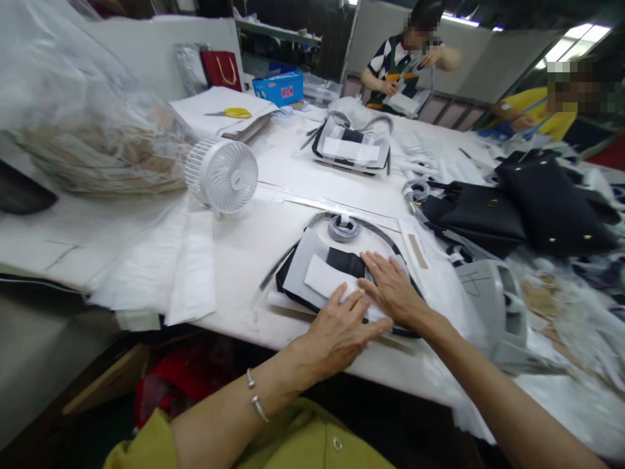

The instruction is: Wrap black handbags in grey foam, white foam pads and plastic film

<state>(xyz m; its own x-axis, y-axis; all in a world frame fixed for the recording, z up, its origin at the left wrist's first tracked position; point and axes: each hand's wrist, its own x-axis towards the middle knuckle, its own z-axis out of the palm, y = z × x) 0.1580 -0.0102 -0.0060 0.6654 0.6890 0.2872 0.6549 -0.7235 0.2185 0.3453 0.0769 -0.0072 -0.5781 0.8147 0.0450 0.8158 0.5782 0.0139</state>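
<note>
A black handbag (344, 262) wrapped in grey and white paper lies flat near the front edge of the white table (254, 260). Both hands rest on top of it. My left hand (342, 329) lies flat with fingers stretched over the white paper (325, 277) at the bag's near end. My right hand (393, 290) presses flat beside it, fingers spread toward the bag's middle. A wrapped strap coil (344, 228) sits just beyond the bag.
A small white fan (222, 174) stands to the left, beside a big plastic bag of cardboard (88, 124). Another wrapped bag (351, 150) lies further back. Black handbags (517, 208) pile at right. Yellow scissors (237, 113) and a blue box (279, 88) sit far back. Two other people work across the table.
</note>
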